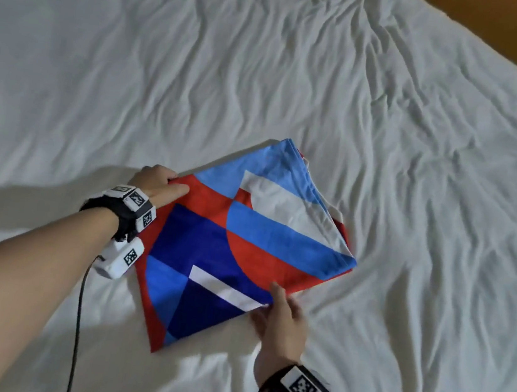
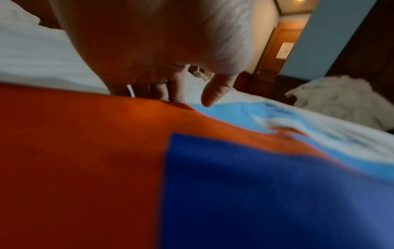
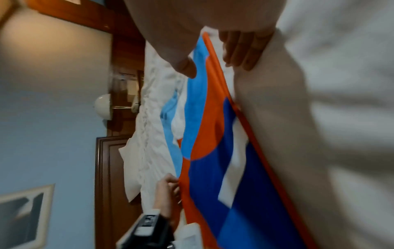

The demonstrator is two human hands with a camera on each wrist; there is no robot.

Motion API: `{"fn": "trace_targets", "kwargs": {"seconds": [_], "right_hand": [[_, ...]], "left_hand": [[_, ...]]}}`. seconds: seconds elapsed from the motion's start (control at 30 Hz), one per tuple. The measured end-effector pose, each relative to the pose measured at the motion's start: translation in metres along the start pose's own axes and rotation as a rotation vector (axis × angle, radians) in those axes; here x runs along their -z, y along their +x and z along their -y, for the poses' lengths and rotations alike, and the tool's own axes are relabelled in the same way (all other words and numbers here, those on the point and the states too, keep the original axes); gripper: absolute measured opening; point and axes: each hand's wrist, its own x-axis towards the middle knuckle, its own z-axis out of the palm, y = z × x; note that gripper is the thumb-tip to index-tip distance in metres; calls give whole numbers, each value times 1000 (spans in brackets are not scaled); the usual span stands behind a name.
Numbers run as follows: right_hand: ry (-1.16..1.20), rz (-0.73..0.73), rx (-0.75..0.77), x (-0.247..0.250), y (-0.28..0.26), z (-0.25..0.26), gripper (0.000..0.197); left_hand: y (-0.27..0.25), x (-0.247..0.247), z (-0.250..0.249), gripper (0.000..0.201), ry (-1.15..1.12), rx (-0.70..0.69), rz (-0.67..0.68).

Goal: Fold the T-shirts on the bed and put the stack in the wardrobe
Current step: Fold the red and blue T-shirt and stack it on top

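A folded T-shirt (image 1: 244,243) with red, blue, light-blue and white shapes lies flat on the white bed (image 1: 300,69). My left hand (image 1: 166,183) holds its far-left edge, thumb on the red cloth and fingers curled at the hem. The left wrist view shows those fingertips (image 2: 175,99) on the red edge of the T-shirt (image 2: 255,185). My right hand (image 1: 282,307) grips the near-right edge, thumb on top and fingers tucked beneath. In the right wrist view the T-shirt (image 3: 213,134) runs between thumb and fingers (image 3: 245,50).
Wrinkled white sheet surrounds the shirt on all sides. The bed's right edge runs diagonally, with brown floor (image 1: 472,13) beyond. A crumpled white pile of cloth (image 2: 341,97) lies off the far side. A black cable (image 1: 79,320) hangs from my left wrist.
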Motion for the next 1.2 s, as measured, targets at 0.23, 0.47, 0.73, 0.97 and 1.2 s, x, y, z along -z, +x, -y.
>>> {"fn": "trace_targets", "kwargs": {"seconds": [0.23, 0.47, 0.73, 0.97, 1.2], "right_hand": [[-83, 412, -486, -36, -46, -78, 23], [-480, 420, -433, -2, -44, -76, 35], [-1133, 269, 320, 63, -57, -30, 24], [-1661, 642, 1252, 33, -81, -118, 63], [-1735, 117, 831, 34, -38, -85, 72]], "left_hand": [[-17, -15, 48, 21, -62, 26, -95], [-125, -21, 153, 20, -218, 384, -161], [-323, -98, 199, 9, -637, 405, -284], [-304, -138, 154, 63, -162, -66, -355], [-298, -158, 198, 61, -180, 95, -349]]}}
